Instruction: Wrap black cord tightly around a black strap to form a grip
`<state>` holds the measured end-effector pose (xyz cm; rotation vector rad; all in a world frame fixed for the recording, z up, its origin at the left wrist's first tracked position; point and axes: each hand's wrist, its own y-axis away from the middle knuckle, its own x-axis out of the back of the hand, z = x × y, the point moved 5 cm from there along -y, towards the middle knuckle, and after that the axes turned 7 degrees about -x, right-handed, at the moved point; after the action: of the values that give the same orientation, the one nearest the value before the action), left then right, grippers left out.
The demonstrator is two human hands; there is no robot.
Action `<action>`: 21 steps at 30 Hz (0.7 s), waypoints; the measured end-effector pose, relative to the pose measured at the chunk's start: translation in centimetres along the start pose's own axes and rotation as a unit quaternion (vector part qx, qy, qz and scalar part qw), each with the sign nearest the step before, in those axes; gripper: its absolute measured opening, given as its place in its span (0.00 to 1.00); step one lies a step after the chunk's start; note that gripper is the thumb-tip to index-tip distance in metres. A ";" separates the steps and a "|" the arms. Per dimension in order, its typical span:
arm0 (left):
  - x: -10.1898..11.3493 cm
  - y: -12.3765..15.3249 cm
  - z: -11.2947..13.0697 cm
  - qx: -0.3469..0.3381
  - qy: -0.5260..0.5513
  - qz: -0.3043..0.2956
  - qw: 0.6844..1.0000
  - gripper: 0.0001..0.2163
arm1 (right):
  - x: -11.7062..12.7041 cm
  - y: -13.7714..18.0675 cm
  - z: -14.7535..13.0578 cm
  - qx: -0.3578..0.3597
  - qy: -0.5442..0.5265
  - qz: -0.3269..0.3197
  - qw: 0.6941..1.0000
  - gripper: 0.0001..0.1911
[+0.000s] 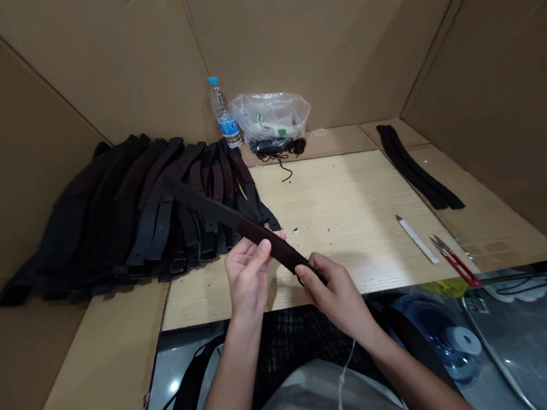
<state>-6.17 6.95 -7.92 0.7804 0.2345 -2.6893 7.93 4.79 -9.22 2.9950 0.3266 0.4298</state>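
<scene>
I hold one dark leather strap [235, 220] between both hands, just above the near edge of the wooden table [345, 215]. My left hand [249, 277] pinches it near the middle, fingers closed on it. At the strap's near end my right hand [337, 297] grips with thumb on top. The far end of the strap reaches back over a big pile of similar dark straps [127, 207] spread at the left.
A water bottle [224, 112] and a clear plastic bag [272, 118] with black cord stand at the back. Two more dark straps [417, 169] lie at the right. A white knife [416, 238] and red thread snips [455, 262] lie near the right front edge. Cardboard walls surround the table.
</scene>
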 end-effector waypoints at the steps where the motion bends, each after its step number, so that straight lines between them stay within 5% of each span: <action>1: -0.1 0.1 -0.1 0.005 0.001 -0.008 1.000 0.14 | 0.0 0.0 0.0 0.000 -0.003 0.004 1.000 0.20; 13: 0.4 0.7 -0.8 0.024 -0.026 0.053 0.998 0.17 | -0.1 0.1 -0.1 0.004 0.031 0.041 0.999 0.19; 21: 0.3 0.8 -1.7 0.042 -0.002 0.013 0.999 0.17 | 0.1 -0.4 0.0 -0.002 -0.021 0.003 1.000 0.19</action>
<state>-5.30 6.52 -9.52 0.7956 0.1114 -2.6915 7.96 5.24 -9.20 2.9976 0.3145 0.3679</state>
